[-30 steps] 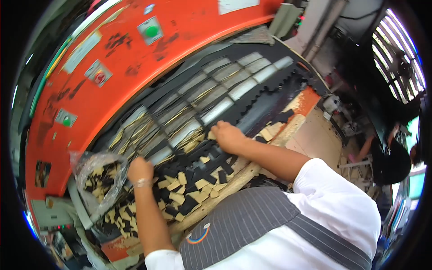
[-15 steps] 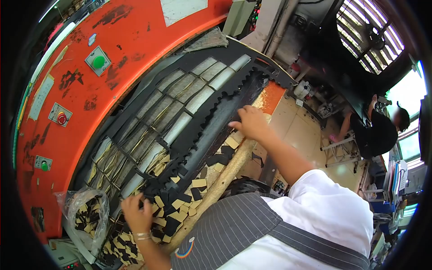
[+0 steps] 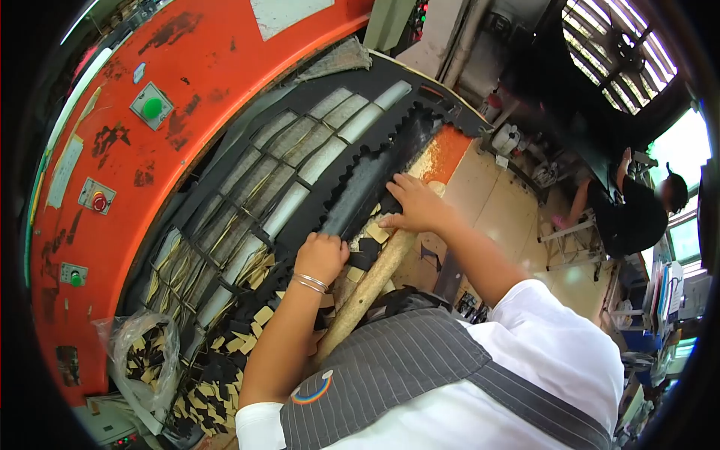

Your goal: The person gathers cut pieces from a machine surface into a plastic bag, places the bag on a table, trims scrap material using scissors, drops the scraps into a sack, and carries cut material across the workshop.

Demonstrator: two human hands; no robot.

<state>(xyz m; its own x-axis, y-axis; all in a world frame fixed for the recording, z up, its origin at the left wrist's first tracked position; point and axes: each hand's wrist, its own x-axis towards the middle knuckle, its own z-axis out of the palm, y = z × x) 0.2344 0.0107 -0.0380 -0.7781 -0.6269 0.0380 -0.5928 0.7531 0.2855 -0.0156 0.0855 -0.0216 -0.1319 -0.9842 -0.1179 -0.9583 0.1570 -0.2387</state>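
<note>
Just past your striped apron (image 3: pixel 397 360), a pale rail (image 3: pixel 375 279) runs beneath your right hand (image 3: pixel 416 204), whose fingers are spread apart. Your left hand (image 3: pixel 321 259) is curled beside loose black and tan pieces (image 3: pixel 367 251), which lie along the rail and heap up to your left; whether it grips one, you cannot tell. Beyond lies the black sheet (image 3: pixel 315 204) with rows of openings, then the orange machine (image 3: pixel 150 214).

A white short-sleeved top (image 3: pixel 551 330) is worn beneath a dark grey apron (image 3: pixel 382 367) with pale pinstripes and a broad striped strap (image 3: pixel 544 401). A rainbow motif (image 3: pixel 318 395) marks the apron. Slim silvery bangles (image 3: pixel 311 283) encircle the left wrist.
</note>
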